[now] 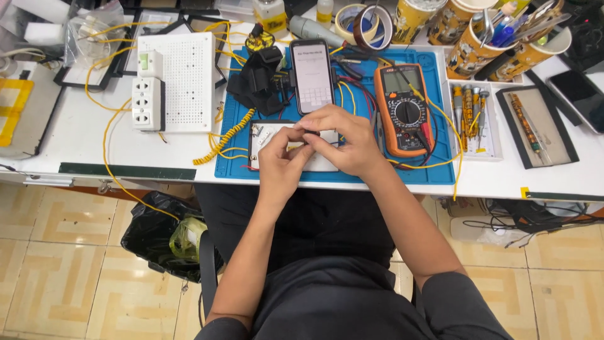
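My left hand (281, 161) and my right hand (345, 140) meet over a white plate-like part (267, 135) that lies on the blue work mat (234, 167). Their fingertips pinch something small and dark between them; I cannot tell what it is. Both hands hide most of the white part. A smartphone (313, 75) with a lit screen stands propped just behind the hands. An orange multimeter (404, 108) lies right of my right hand, with red and black leads beside it.
A white perforated board (189, 79) with a socket block (147, 104) lies at the left, yellow wires (107, 135) trailing around it. Tape rolls (365, 25), patterned cups of tools (478, 44), a screwdriver tray (472, 119) and a black tray (535, 126) fill the right. A black rubbish bag (157, 233) sits below the table.
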